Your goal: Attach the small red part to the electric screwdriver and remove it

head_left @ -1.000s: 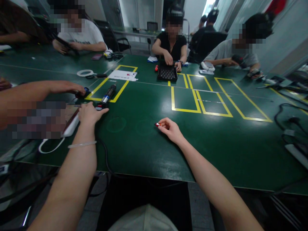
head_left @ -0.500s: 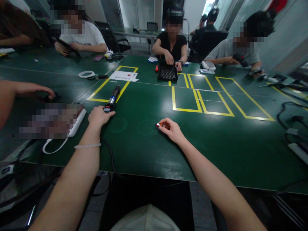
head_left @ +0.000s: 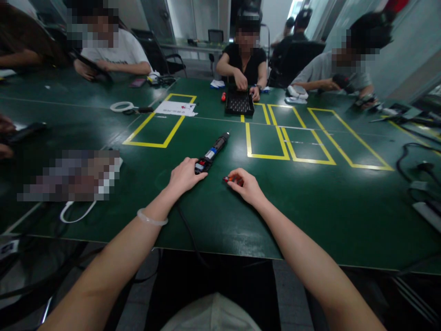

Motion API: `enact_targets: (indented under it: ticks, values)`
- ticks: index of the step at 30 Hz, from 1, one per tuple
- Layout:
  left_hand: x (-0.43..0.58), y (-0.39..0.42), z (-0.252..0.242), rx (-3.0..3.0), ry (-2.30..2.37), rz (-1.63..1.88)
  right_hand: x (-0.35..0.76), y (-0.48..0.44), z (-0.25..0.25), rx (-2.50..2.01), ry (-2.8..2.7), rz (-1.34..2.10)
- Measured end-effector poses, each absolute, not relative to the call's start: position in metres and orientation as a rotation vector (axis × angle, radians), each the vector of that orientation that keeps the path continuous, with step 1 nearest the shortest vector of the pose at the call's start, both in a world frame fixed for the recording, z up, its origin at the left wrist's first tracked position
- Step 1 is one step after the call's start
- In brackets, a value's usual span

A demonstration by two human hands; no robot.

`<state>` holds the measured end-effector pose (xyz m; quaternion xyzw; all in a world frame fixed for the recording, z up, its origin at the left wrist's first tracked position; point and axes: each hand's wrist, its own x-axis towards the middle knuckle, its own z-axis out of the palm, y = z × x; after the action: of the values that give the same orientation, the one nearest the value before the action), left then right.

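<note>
Your left grip (head_left: 200,168) clasps the near end of the dark tool (head_left: 212,152), long axis toward one o'clock over the tabletop (head_left: 310,211), eleven o'clock from your right grip (head_left: 229,179), which pinches a red piece (head_left: 225,179).

Look at that flat, deep-green surface (head_left: 344,207), patterned with yellow tape rectangles (head_left: 268,157)! A slim black cylindrical tool (head_left: 211,153) carries blue, silver and red, and here's a small red-and-orange piece (head_left: 226,179).
</note>
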<state>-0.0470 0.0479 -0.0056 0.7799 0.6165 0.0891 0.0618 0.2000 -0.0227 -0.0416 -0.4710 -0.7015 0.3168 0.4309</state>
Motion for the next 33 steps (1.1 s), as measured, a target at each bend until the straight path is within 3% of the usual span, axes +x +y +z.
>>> enact_targets:
  ticks: [13,20,33]
  values:
    - [-0.008,0.015,-0.002,2.523,1.382,0.258,0.198,-0.029,-0.037,-1.284,-1.976,0.499]
    - [-0.007,0.014,-0.002,2.529,1.336,0.251,0.196,-0.031,-0.038,-1.351,-2.085,0.318]
    - [-0.005,0.015,-0.011,2.603,1.384,0.29,0.195,-0.029,-0.038,-1.298,-2.092,0.305]
